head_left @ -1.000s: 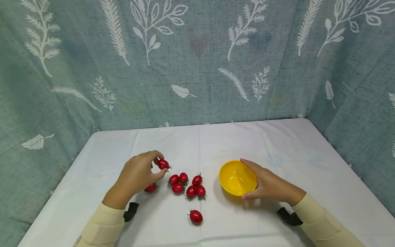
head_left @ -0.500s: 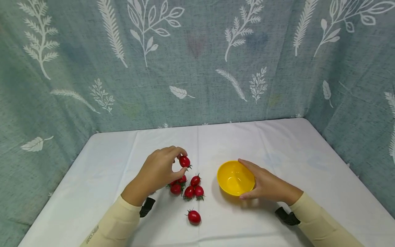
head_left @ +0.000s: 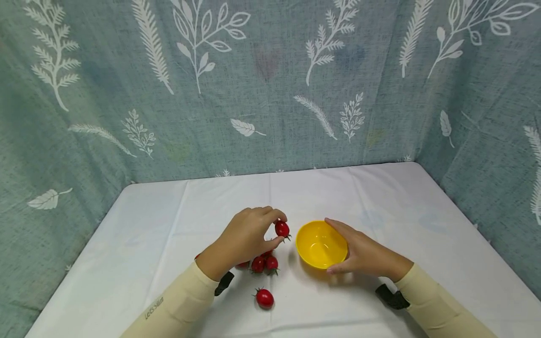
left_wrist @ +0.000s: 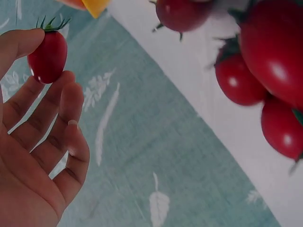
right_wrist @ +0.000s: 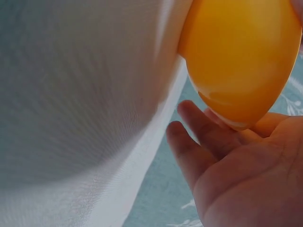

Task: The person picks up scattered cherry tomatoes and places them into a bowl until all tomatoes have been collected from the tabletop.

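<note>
A red cherry tomato [head_left: 282, 228] with a green calyx is pinched between the thumb and fingertips of my left hand [head_left: 245, 237], just left of the bowl and above the cloth. The left wrist view also shows this pinched tomato [left_wrist: 48, 56], its stem end up, the other fingers loosely bent. My right hand [head_left: 365, 251] grips the right side of a yellow bowl [head_left: 319, 249], thumb near and fingers far. No tomato shows inside the bowl. In the right wrist view the bowl's outer wall [right_wrist: 241, 52] rises above the palm.
Several cherry tomatoes [head_left: 258, 264] lie clustered beneath the left hand, partly hidden by it. One single tomato [head_left: 265, 298] lies nearer the front. A white cloth [head_left: 359, 197] covers the table, and a green leaf-patterned curtain [head_left: 279, 94] hangs behind and at both sides.
My left hand has carried the pinched tomato rightward, from the left of the cluster to beside the bowl. My right hand keeps its grip on the bowl, which stays in place.
</note>
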A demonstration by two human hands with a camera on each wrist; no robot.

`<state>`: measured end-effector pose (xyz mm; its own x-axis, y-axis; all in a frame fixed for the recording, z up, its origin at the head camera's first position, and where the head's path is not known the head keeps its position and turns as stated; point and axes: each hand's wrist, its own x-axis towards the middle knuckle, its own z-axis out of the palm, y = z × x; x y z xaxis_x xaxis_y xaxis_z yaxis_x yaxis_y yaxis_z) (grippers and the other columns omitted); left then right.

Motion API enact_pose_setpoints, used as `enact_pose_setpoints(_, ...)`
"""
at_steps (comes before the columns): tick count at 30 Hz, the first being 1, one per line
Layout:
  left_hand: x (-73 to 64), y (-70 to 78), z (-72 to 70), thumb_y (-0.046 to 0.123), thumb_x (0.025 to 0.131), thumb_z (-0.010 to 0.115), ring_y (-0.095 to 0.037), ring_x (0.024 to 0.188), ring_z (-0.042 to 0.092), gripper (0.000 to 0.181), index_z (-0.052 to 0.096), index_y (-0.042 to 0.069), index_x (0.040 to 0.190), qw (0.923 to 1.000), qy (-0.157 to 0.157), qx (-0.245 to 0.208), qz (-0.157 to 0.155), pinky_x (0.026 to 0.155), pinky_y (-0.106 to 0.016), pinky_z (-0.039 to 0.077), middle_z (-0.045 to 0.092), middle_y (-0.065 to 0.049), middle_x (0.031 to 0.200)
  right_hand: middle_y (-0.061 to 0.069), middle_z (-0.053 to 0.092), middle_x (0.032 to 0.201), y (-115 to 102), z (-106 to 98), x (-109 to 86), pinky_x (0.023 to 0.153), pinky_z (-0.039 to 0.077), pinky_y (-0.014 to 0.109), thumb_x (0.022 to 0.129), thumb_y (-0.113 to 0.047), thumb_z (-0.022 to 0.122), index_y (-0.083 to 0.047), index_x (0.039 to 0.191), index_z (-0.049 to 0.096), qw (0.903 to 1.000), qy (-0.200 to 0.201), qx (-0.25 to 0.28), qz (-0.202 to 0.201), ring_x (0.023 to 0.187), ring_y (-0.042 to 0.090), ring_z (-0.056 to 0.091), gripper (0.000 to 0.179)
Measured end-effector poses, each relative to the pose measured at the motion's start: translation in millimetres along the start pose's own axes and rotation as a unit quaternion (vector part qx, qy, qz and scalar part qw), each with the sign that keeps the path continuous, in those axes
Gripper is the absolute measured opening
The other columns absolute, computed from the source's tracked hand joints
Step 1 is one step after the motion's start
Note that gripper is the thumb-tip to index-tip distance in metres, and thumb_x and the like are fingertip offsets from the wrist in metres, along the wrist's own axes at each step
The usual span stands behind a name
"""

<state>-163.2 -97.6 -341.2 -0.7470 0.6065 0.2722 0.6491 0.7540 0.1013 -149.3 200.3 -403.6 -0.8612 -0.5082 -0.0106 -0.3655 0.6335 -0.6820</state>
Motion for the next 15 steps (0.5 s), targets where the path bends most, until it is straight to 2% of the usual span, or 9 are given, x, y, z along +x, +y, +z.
enact_pose_setpoints(5, 6.8, 7.5, 5.8, 0.036, 0.085, 0.079, -0.006, 0.076, 0.058, 0.032, 0.066, 0.024, 0.112, 0.9996, -0.006, -0.004, 0.028, 0.075, -0.027, 0.050, 0.066, 0.012, 0.093, 0.020, 0.036, 0.158, -0.5, 0.1, 0.5, 0.112, 0.036, 0.058, 0.071, -0.048, 0.088, -0.004, 0.157, 0.025, 1.0000, 0.000, -0.001, 0.003, 0.142, 0.039, 0.041, 0.115)
enact_pose_setpoints(10, 14.1, 15.9, 10.4, 0.036, 0.086, 0.078, -0.007, 0.075, 0.058, 0.033, 0.067, 0.023, 0.114, 0.9988, -0.023, -0.013, 0.042, 0.075, -0.026, 0.052, 0.068, 0.011, 0.097, 0.020, 0.037, 0.157, -0.7, 0.0, 0.5, 0.111, 0.037, 0.058, 0.072, -0.046, 0.088, -0.002, 0.156, 0.026, 1.0000, 0.000, -0.001, 0.000, 0.140, 0.039, 0.043, 0.113)
enact_pose_setpoints(15, 22.1, 23.4, 15.0, 0.030, 0.088, 0.076, -0.007, 0.068, 0.056, 0.027, 0.068, 0.021, 0.112, 0.9967, -0.041, -0.042, 0.055, 0.066, -0.020, 0.050, 0.068, 0.008, 0.097, 0.020, 0.037, 0.157, -0.3, -0.1, 0.6, 0.111, 0.038, 0.058, 0.073, -0.046, 0.087, -0.001, 0.156, 0.026, 1.0000, -0.002, 0.005, -0.006, 0.140, 0.039, 0.044, 0.113)
